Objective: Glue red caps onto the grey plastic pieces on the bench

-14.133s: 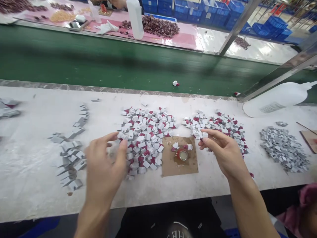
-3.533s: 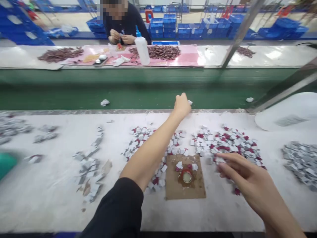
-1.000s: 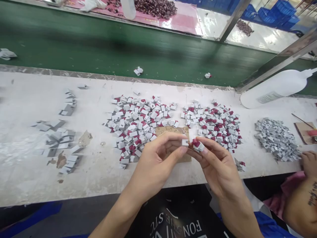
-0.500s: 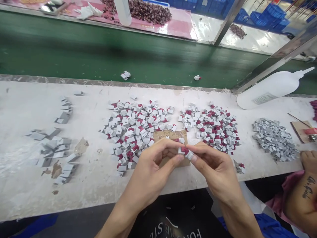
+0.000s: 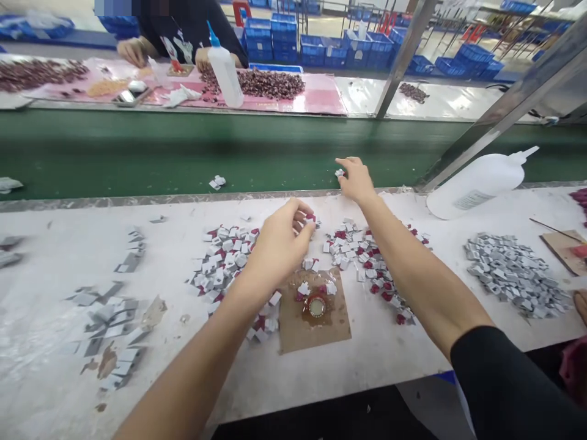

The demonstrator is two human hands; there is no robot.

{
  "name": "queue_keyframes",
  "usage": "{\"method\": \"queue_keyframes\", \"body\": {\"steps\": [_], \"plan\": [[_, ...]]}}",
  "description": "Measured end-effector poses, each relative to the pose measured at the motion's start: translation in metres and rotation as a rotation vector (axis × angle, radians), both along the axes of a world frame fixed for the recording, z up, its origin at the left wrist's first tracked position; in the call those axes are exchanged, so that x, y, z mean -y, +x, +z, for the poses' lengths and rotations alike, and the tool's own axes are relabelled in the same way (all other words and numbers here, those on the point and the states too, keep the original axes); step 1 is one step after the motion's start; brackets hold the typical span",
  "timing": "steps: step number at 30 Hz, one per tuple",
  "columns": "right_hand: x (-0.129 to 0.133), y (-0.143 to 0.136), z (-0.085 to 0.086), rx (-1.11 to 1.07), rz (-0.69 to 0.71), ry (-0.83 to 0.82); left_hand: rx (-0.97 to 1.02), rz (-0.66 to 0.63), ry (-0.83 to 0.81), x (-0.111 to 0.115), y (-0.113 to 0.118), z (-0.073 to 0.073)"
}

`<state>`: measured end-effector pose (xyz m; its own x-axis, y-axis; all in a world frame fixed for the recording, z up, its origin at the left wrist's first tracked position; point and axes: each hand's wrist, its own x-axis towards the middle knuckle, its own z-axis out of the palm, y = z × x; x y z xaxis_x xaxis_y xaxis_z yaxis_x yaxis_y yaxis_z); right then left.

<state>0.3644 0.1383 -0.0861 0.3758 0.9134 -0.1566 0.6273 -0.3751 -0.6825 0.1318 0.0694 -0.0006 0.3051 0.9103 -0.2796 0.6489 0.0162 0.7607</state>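
Grey-and-maroon small plastic piece [image 5: 310, 218] pinched in left hand [image 5: 282, 241]

It is above the white worktop [image 5: 358, 366]. Right hand's [image 5: 358, 182] grip is apart beside a pale piece [image 5: 339, 173] on the green belt [image 5: 160, 165]; contact unclear. Many two-coloured pieces [image 5: 220, 263] lie loose, seemingly unfinished. A round red-rimmed cap [image 5: 316, 307] holds something pale.

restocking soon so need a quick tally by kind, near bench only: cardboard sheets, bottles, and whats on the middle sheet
cardboard sheets: 2 (middle sheet, right sheet)
white bottle: 1
round red-rimmed cap on the middle sheet: 1
grey-and-maroon parts on the middle sheet: 2
total: 6
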Motion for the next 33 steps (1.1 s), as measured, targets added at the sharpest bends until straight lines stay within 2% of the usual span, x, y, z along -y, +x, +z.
{"method": "queue_keyframes", "body": {"steps": [2, 4, 6, 8, 10, 14, 17, 20, 23, 25, 28, 30, 31, 33], "plan": [[-0.025, 0.0, -0.012, -0.009, 0.027, -0.013, -0.044, 0.013, 0.003, -0.027, 0.02, -0.014], [-0.036, 0.001, -0.016, -0.026, 0.025, -0.02, -0.082, 0.027, 0.016, -0.052, 0.04, -0.032], [-0.035, 0.004, -0.011, -0.053, -0.002, -0.005, -0.117, 0.053, 0.029, -0.075, 0.06, -0.05], [-0.018, 0.009, 0.003, -0.099, -0.028, 0.026, -0.148, 0.077, 0.025, -0.095, 0.081, -0.066], [0.015, 0.011, 0.021, -0.158, -0.028, 0.048, -0.167, 0.076, 0.005, -0.11, 0.1, -0.08], [0.114, -0.002, 0.054, -0.312, -0.029, 0.119, -0.185, 0.042, -0.048, -0.128, 0.126, -0.098], [0.178, -0.024, 0.061, -0.558, -0.123, 0.109, -0.212, 0.046, -0.065, -0.134, 0.131, -0.102], [0.212, -0.043, 0.055, -0.849, -0.222, 0.061, -0.228, 0.078, -0.054, -0.134, 0.126, -0.092], [0.225, -0.053, 0.049, -1.02, -0.351, 0.105, -0.174, 0.061, -0.041, -0.12, 0.111, -0.068], [0.229, -0.058, 0.049, -1.057, -0.384, 0.156, -0.1, -0.012, -0.042, -0.096, 0.093, -0.046], [0.238, -0.067, 0.056, -1.052, -0.391, 0.23, 0.074, -0.196, -0.073, -0.039, 0.054, -0.012], [0.245, -0.073, 0.061, -1.063, -0.384, 0.25, 0.298, -0.325, -0.166, 0.007, 0.026, 0.005], [0.249, -0.076, 0.064, -1.074, -0.374, 0.251, 0.372, -0.352, -0.248, 0.029, 0.013, 0.012], [0.257, -0.082, 0.069, -1.078, -0.33, 0.236, 0.502, -0.321, -0.372, 0.066, -0.008, 0.02]]}}
